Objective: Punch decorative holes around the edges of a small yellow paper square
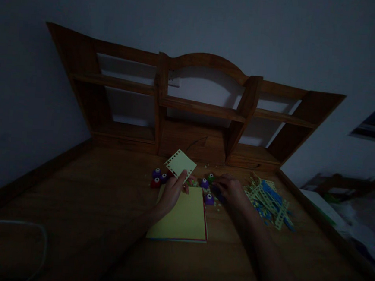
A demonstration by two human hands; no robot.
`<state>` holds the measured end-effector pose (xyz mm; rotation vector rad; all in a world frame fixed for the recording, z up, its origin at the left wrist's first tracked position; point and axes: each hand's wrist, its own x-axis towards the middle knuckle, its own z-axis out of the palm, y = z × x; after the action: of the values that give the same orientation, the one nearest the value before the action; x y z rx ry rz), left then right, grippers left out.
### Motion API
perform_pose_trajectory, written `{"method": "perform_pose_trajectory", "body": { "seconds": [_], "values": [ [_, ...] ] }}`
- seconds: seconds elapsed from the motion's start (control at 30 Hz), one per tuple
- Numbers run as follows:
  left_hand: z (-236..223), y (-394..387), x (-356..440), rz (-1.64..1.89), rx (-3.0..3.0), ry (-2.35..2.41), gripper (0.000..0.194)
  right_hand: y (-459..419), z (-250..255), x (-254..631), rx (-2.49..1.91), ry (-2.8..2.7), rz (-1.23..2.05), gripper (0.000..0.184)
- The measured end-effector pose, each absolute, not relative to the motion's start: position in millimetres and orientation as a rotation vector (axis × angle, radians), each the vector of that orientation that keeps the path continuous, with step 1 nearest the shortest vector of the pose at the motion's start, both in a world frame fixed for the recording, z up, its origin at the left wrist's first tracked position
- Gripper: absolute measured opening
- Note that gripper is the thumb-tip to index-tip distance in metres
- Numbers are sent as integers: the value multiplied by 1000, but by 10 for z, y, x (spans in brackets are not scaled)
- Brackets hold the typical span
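My left hand (pixel 172 191) is closed on a yellow paper piece (pixel 181 162), thumb on top, with punched holes along its edges. The piece is held tilted above a stack of yellow paper sheets (pixel 181 218). To the right, my right hand (pixel 231 189) has its fingers curled down beside a green paper punch (pixel 211 177); dimness hides what they grip. A purple punch (pixel 204 183) and another purple punch (pixel 209 198) stand near it. Left of the stack sit a red punch (pixel 155 182) and a blue-purple punch (pixel 157 172).
A heap of punched yellow and blue paper strips (pixel 269 201) lies on the right of the wooden table (pixel 111 203). Small paper bits are scattered around the punches. A wooden shelf (pixel 203 109) rises at the back. A white cable (pixel 42 228) curves at the left front.
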<state>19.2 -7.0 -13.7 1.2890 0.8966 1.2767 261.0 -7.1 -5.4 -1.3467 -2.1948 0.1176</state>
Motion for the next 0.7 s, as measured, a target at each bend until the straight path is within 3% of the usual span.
{"method": "perform_pose_trajectory", "body": {
  "seconds": [0.7],
  "values": [
    [-187, -36, 195, 1272, 1280, 908, 54, -160, 39, 2639, -1410, -2231, 52, 20]
  ]
}}
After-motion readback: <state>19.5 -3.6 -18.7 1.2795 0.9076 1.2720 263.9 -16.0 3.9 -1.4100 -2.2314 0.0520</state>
